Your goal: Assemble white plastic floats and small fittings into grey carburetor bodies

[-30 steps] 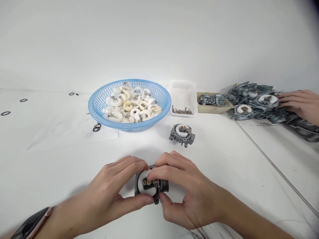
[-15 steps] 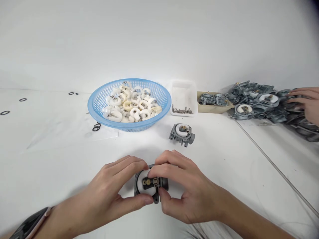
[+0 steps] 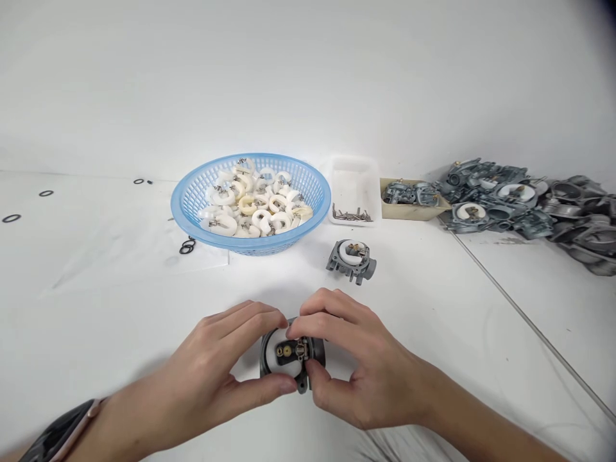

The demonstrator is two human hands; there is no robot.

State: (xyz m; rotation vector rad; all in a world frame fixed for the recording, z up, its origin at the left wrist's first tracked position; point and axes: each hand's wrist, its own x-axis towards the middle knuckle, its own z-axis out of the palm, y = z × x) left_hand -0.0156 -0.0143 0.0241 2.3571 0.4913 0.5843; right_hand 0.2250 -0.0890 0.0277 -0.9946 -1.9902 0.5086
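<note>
Between my hands, low in the middle of the view, a grey metal carburetor body [image 3: 301, 383] rests on the table with its inside facing up. A white C-shaped float [image 3: 276, 340] lies in it, around brass jets [image 3: 287, 351]. My left hand [image 3: 226, 366] grips the body from the left, thumb on the near side and fingers on the far side. My right hand [image 3: 356, 359] is closed at the right side, thumb and forefinger by the float's metal hinge. Any small part between those fingertips is hidden. A second carburetor body [image 3: 351, 260] with a float sits just beyond.
A blue basket [image 3: 179, 208] holds many white floats. Beside it stand a white tray [image 3: 353, 170] with metal pins and a beige box [image 3: 409, 210] of carburetor parts. More carburetor bodies [image 3: 500, 199] are piled at right. Black rubber rings [image 3: 187, 246] lie at left.
The other person's hand over the pile at the far right has gone out of view. My two hands keep nearly the same hold on the carburetor body.
</note>
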